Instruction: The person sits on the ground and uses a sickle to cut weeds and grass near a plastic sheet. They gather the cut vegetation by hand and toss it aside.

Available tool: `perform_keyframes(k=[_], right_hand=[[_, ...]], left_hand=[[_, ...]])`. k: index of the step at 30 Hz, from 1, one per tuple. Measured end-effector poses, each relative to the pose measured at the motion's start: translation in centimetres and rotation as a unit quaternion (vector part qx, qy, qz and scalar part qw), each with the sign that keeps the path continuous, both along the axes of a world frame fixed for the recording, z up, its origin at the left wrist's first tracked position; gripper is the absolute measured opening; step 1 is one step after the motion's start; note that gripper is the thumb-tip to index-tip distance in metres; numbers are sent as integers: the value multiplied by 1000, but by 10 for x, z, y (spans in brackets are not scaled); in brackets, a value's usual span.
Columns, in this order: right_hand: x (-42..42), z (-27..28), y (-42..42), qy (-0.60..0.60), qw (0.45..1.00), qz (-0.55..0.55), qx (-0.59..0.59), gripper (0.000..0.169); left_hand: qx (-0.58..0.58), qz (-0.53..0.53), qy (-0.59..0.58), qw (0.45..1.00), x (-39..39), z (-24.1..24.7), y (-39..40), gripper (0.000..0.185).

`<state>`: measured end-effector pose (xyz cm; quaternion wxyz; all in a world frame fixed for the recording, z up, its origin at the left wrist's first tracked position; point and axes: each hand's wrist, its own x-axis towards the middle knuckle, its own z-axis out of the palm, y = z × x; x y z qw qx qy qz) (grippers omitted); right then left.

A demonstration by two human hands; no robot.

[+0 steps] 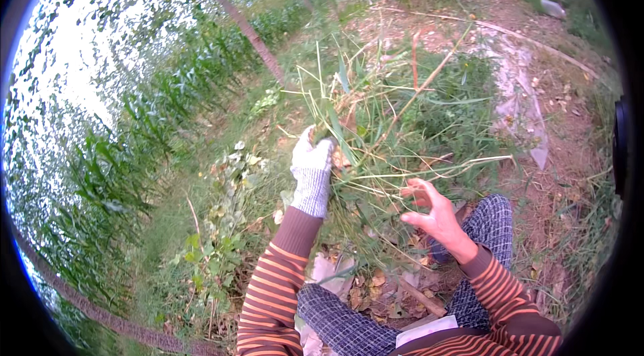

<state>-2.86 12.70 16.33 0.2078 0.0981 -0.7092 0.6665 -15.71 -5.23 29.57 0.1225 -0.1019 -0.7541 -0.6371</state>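
Note:
My left hand (pixel 313 154), in a whitish knitted glove, grips a loose bunch of grass stalks (pixel 336 127) whose blades and stems fan out up and to the right. Bare and with its fingers spread, my right hand (pixel 427 207) is at the lower right end of the stalks, holding nothing that I can make out. A long dry stem (pixel 417 92) slants through the bunch. Below the hands, a wooden handle or stick (pixel 421 297) lies between my knees on dry leaves; what it may belong to is hidden.
Torn plastic sheeting (pixel 520 99) lies on bare soil at the right, below a long thin pole (pixel 533 42). A tree trunk (pixel 246 29) rises at the upper left, beside rows of maize plants (pixel 176 74). Leafy weeds (pixel 221 250) grow left of my sleeve.

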Motion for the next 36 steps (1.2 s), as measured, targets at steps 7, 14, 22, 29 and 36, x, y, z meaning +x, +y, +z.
perform_keyframes(k=[7, 14, 22, 29, 36], right_hand=[[-6, 12, -20, -178, 951, 169, -187, 73], [-19, -24, -1, -162, 900, 107, -391, 60], [42, 39, 185, 107, 926, -96, -348, 37], [252, 119, 542, 149, 769, -558, -275, 31], [429, -38, 585, -193, 428, -883, 19, 43]], left_hand=[[52, -215, -57, 974, 45, -36, 86, 34], [-48, -270, -53, 960, 55, -34, 130, 45], [-25, -463, 45, 885, 111, -4, 161, 72], [-230, -419, 166, 863, 128, -31, 124, 53], [-189, -420, 79, 884, 115, -74, 114, 40]])
